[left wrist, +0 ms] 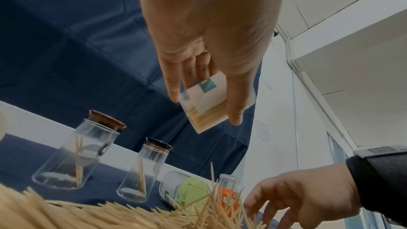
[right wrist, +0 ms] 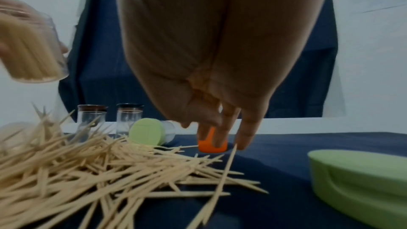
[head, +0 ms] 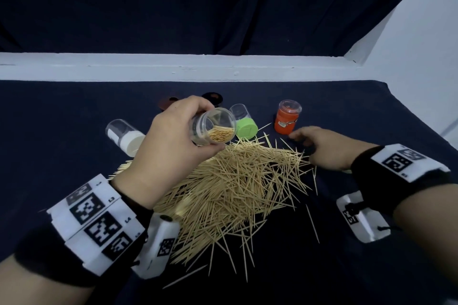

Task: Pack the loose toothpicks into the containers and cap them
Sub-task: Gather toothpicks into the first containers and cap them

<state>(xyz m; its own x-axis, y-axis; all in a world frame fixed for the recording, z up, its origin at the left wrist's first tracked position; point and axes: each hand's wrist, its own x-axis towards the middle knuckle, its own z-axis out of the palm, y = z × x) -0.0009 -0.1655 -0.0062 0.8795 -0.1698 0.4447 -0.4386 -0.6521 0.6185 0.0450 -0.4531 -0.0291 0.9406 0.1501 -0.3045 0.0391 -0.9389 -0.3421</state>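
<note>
Left hand [head: 171, 136] is gripping tilted, part-filled jar [head: 213, 126]; right hand [head: 322, 147] is reaching, fingers loose, empty, at pile [head: 235, 181]. Risk: tilt spilling toothpicks back out.

Little can be read. On the white tag band on the left wrist [head: 95, 220], beside the black-and-white square codes, stand small marks that look like "L3" and "L4" — a third mark further down the band is too small to make out. On the nearer clear glass jar with the brown lid [left wrist: 76, 156], left of the green-capped clear container [left wrist: 187, 190], a dark round label bears pale letters seen from behind that seem to spell "TOOTHPICK" — mirrored and blurred. The labels on the other containers and the white tag band on the right wrist [head: 406, 160] show only unreadable print.
</note>
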